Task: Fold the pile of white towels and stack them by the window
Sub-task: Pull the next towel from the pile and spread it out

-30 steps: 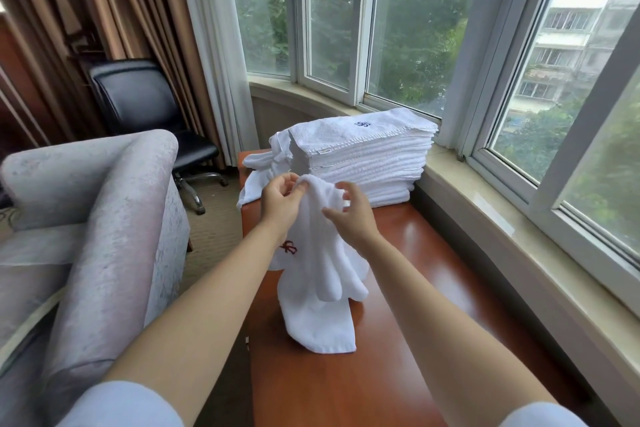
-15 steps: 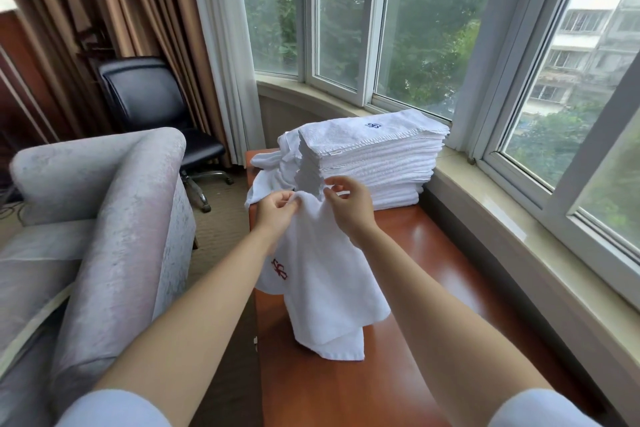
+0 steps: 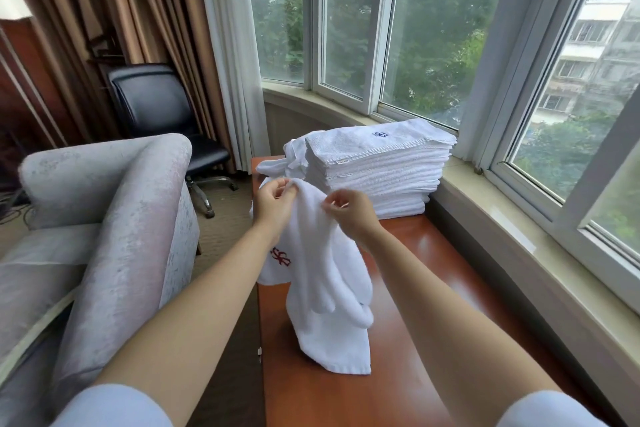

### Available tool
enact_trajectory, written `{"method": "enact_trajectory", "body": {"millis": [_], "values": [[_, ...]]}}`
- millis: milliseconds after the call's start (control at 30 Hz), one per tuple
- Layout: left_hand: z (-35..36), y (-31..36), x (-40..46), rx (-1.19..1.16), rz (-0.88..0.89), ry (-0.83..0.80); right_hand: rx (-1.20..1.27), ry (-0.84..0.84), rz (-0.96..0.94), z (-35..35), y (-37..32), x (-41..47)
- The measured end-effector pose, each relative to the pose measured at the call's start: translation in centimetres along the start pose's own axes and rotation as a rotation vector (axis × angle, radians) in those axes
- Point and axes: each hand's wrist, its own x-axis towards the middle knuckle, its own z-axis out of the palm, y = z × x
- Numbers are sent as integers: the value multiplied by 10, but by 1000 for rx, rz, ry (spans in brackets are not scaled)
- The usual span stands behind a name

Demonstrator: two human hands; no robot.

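A white towel (image 3: 325, 291) with a red embroidered mark hangs bunched over the wooden table (image 3: 433, 288), its lower end resting on the tabletop. My left hand (image 3: 273, 203) pinches its upper edge on the left. My right hand (image 3: 349, 213) pinches the same edge on the right. Behind my hands stands a tall stack of folded white towels (image 3: 381, 166) with a blue mark on top, close to the window. A few unfolded white towels (image 3: 277, 163) lie bunched at the stack's left side.
A grey armchair (image 3: 114, 218) stands close to the table's left edge. A black office chair (image 3: 162, 114) sits behind it by the brown curtains. The stone window sill (image 3: 519, 236) runs along the table's right side.
The towel had spread flatter between my hands half a second ago; now it hangs gathered in folds. Both hands have stayed at its top edge, shifting their pinch along it.
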Motion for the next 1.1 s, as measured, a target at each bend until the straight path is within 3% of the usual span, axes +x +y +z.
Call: {"method": "enact_trajectory", "body": {"millis": [67, 133, 300, 367, 500, 633, 667, 800, 967, 1100], "values": [[-3, -3, 1, 136, 70, -38, 76, 189, -39, -7, -5, 10], [-5, -9, 1, 234, 58, -70, 11, 151, -47, -11, -10, 15], [7, -5, 7, 180, -73, -34, -145, -432, 211, 7, 9, -15], [11, 4, 11, 66, -120, -39, -248, -535, 218, 21, 22, -22], [16, 21, 11, -316, -216, -37, -315, -323, 87, 34, 25, -22], [4, 21, 14, -411, -193, 31, -297, -111, 55, 19, 26, -19], [-1, 18, 14, -378, -175, -44, -254, -83, 67, 16, 26, -18], [-11, -3, -4, 129, -221, -512, -114, -30, 96, 9, 18, -13], [-8, -13, 0, 221, -204, -396, -296, 147, 96, -9, 19, -12], [-5, -9, 2, 466, -167, -362, -168, 151, 145, -18, 20, -9]]}}
